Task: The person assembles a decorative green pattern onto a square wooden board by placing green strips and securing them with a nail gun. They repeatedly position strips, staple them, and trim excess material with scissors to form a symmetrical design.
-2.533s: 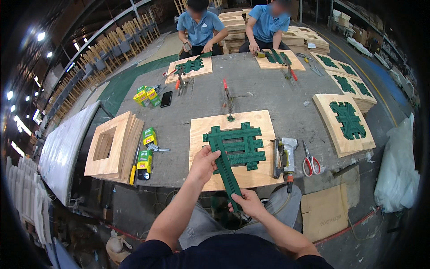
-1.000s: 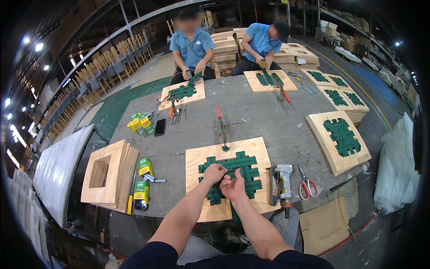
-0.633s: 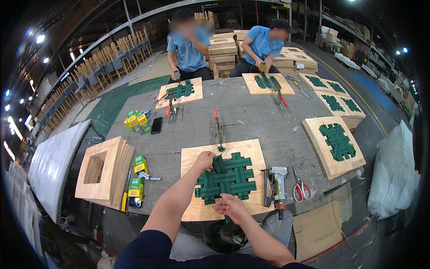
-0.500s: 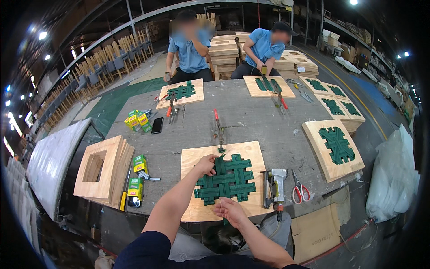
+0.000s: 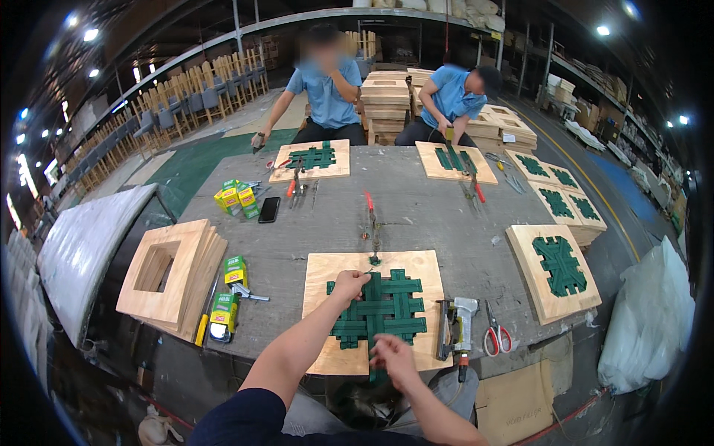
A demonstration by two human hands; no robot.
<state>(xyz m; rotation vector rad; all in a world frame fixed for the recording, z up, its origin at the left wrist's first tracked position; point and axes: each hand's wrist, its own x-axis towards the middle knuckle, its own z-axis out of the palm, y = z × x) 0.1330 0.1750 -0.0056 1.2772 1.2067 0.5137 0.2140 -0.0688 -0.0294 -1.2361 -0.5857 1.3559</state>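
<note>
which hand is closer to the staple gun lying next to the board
Right. The right hand is at the near edge of the green webbing, just left of the staple gun. The left hand rests on the webbing's far left part, farther away.
</note>
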